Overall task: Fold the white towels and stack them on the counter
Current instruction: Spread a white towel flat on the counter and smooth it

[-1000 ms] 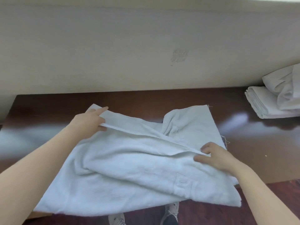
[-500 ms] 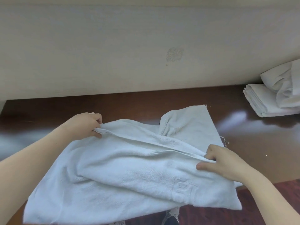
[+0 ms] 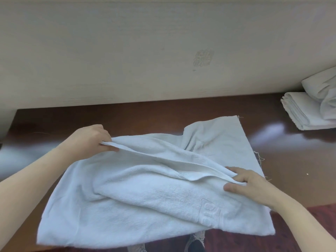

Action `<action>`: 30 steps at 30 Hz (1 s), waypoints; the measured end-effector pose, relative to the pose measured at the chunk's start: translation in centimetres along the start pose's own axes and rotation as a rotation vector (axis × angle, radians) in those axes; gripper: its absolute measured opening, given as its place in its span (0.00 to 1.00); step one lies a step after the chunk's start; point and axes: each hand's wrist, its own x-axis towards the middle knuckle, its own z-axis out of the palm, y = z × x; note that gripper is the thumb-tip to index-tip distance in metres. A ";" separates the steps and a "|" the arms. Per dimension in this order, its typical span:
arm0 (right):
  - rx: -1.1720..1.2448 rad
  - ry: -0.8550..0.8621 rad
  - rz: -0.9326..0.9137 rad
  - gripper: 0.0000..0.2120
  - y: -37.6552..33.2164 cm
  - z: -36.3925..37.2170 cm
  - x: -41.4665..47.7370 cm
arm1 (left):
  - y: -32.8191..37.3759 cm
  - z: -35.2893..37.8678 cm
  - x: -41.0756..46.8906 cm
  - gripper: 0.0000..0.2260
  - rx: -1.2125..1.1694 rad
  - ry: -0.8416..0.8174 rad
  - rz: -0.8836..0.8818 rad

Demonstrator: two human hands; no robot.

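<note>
A white towel [image 3: 138, 202] lies rumpled across the dark brown counter [image 3: 163, 117], its near edge hanging over the front. My left hand [image 3: 91, 140] pinches the towel's folded edge at the left end. My right hand [image 3: 252, 184] grips the same edge at the right end, fingers curled over the hem. One corner of the towel [image 3: 229, 131] lies flat toward the wall. A stack of folded white towels [image 3: 301, 113] sits at the far right of the counter, with a loose white towel [image 3: 325, 93] heaped on top.
A pale wall [image 3: 145, 51] rises straight behind the counter. The counter's left end [image 3: 11, 128] shows at the left. Below the front edge I see red-brown floor [image 3: 291, 233] and my shoes [image 3: 194, 242].
My left hand has closed from flat fingers into a pinch on the towel's edge. Both hands have lifted that edge slightly, and the towel has shifted a little toward me.
</note>
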 end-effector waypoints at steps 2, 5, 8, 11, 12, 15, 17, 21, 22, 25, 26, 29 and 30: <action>0.074 -0.107 0.052 0.30 -0.6 -1.0 -0.3 | 0.1 -0.3 0.0 0.14 -0.040 -0.011 -0.018; 0.131 -0.270 0.106 0.36 -1.7 -2.0 -0.9 | 0.5 -0.5 0.0 0.16 -0.073 -0.039 -0.076; 0.173 -0.334 0.088 0.31 -2.4 -2.6 -1.4 | 0.6 -0.7 -0.2 0.11 -0.027 -0.022 -0.119; 0.170 -0.215 0.057 0.31 -2.7 -3.6 -1.4 | 0.1 -0.7 -0.3 0.12 0.038 -0.007 -0.160; 0.122 -0.168 0.035 0.33 -3.0 -4.1 -1.3 | 0.0 -0.8 -0.3 0.14 0.046 0.005 -0.164; -0.081 -0.055 -0.020 0.35 -4.5 -5.7 -0.7 | 0.0 -1.3 -0.5 0.17 0.086 0.050 -0.146; -0.218 0.045 -0.073 0.31 -5.5 -6.6 -0.4 | -0.2 -1.7 -0.8 0.19 0.113 0.061 -0.173; -0.498 0.299 -0.192 0.26 -7.8 -8.0 0.8 | -0.5 -2.2 -1.7 0.19 0.124 0.146 -0.247; -0.522 0.356 -0.188 0.26 -8.2 -8.1 1.6 | -0.2 -2.1 -1.8 0.20 0.122 0.165 -0.273; -0.626 0.441 -0.155 0.23 -8.8 -6.6 4.8 | 1.1 -1.3 -1.5 0.23 0.133 0.117 -0.393; -0.693 0.448 -0.148 0.23 -8.9 -5.8 5.8 | 1.6 -0.9 -1.3 0.24 0.147 0.095 -0.403; -0.904 0.516 -0.170 0.19 -8.4 -3.2 7.9 | 2.6 -0.3 -1.3 0.25 0.166 0.096 -0.387; -0.934 0.582 -0.188 0.20 -8.1 -2.6 8.1 | 2.6 -0.4 -1.4 0.24 0.177 0.114 -0.394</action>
